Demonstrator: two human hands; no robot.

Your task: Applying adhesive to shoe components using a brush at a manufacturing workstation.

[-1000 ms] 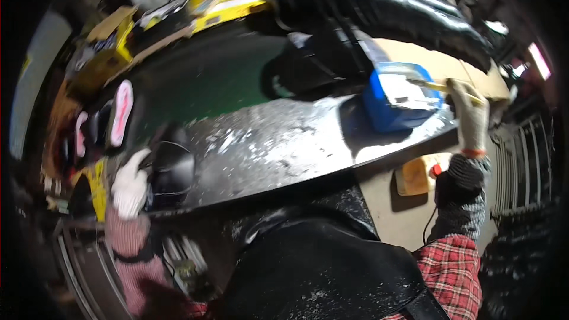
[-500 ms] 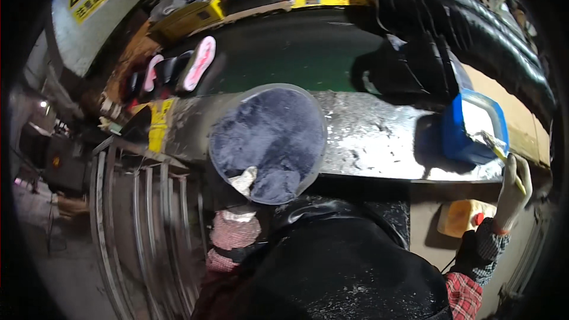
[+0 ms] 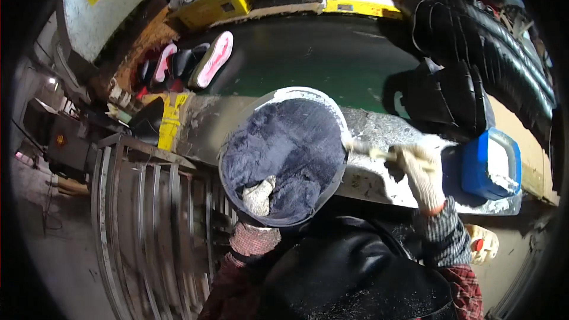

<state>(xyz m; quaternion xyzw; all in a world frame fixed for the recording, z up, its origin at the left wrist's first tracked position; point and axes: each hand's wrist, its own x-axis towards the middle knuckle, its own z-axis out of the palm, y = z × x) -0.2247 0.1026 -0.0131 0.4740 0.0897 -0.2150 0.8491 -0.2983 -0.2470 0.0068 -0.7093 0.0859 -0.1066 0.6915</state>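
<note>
Just left of right hand (image 3: 422, 170) gripping brush (image 3: 372, 151), fur-lined piece (image 3: 281, 136), left hand (image 3: 258, 197) clamping it

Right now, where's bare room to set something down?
The dark green surface, between the pink-soled shoes and the black item, looks bare. Nearer the person it's crowded: the fur-lined round piece, the right hand with its brush, then the blue container.

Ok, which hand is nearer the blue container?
Right. The right hand, holding a brush, is to the left of the blue container; the left hand, at the near edge of the round fluffy-lined piece, is much farther left.
</note>
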